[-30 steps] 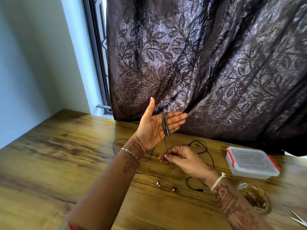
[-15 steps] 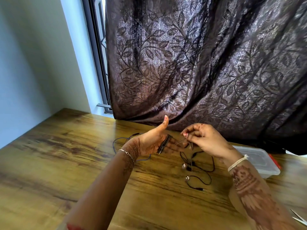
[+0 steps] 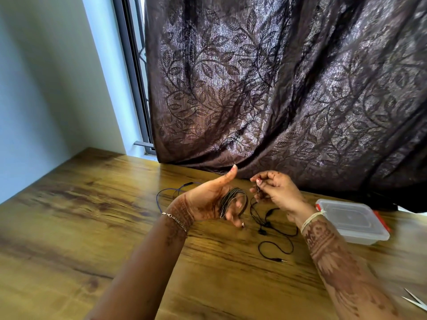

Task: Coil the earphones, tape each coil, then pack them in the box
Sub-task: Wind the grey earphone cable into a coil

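Note:
My left hand is held palm up over the wooden table, thumb stretched out. A dark earphone coil is wound around its loosely bent fingers. Just to the right, my right hand pinches the loose end of that cable between thumb and fingertips. A second black earphone lies uncoiled on the table below my right hand, its jack pointing right. A blue earphone lies partly hidden behind my left wrist. The clear plastic box with red clips sits shut at the right.
A dark leaf-patterned curtain hangs down to the table's far edge right behind my hands. Scissor tips show at the lower right corner. A pale wall and a window frame stand at the left.
My right hand rose from below my left hand to its right side with the cable end. My left hand dropped and tilted, and the coil on its fingers looks looser.

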